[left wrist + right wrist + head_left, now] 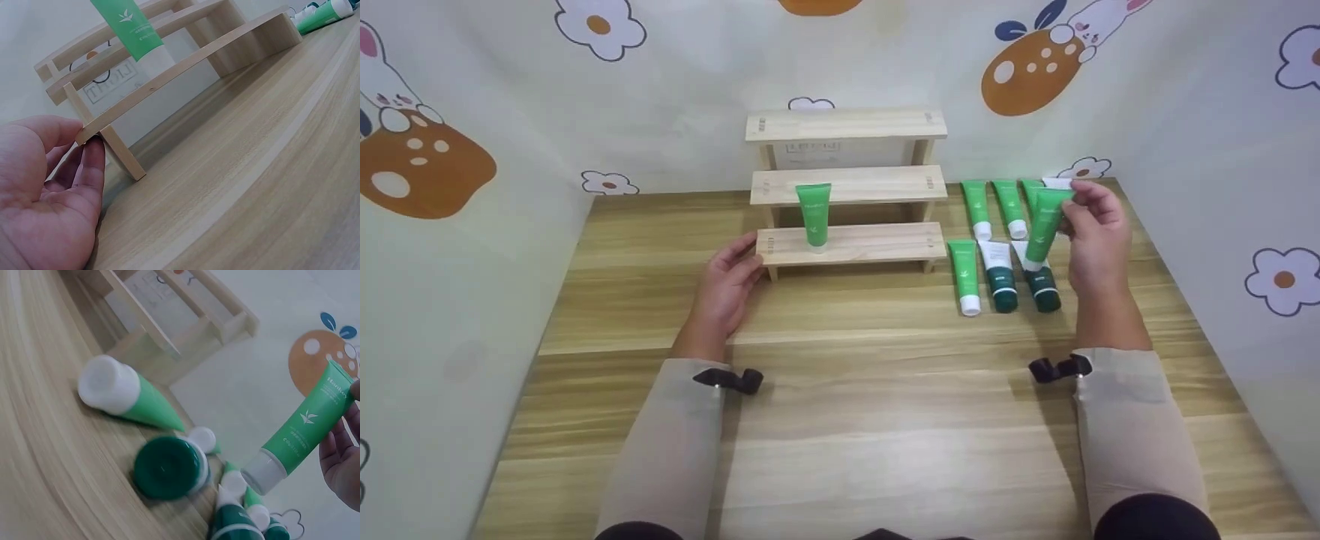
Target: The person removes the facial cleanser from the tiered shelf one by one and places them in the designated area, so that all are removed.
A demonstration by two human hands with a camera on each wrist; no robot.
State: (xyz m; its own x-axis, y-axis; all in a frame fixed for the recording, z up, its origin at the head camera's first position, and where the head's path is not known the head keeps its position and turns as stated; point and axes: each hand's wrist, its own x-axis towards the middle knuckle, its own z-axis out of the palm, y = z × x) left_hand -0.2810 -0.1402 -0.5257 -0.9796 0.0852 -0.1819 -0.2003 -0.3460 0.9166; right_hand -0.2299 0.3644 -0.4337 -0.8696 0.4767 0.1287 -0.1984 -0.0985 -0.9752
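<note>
A three-step wooden shelf stands at the back of the table, with one green tube upright on its lowest step, cap down. My left hand pinches the left end of that step, thumb at the top and fingers curled beneath, as the left wrist view shows. To the right, my right hand pinches the crimped end of another green tube, its white cap pointing down. This tube hangs over the lying tubes; in the head view it overlaps a white and dark green tube.
Right of the shelf, two rows of tubes lie on the wooden table. Green ones with white caps, such as the front-left tube, lie beside a white and dark green tube. A patterned backdrop rises behind and at both sides.
</note>
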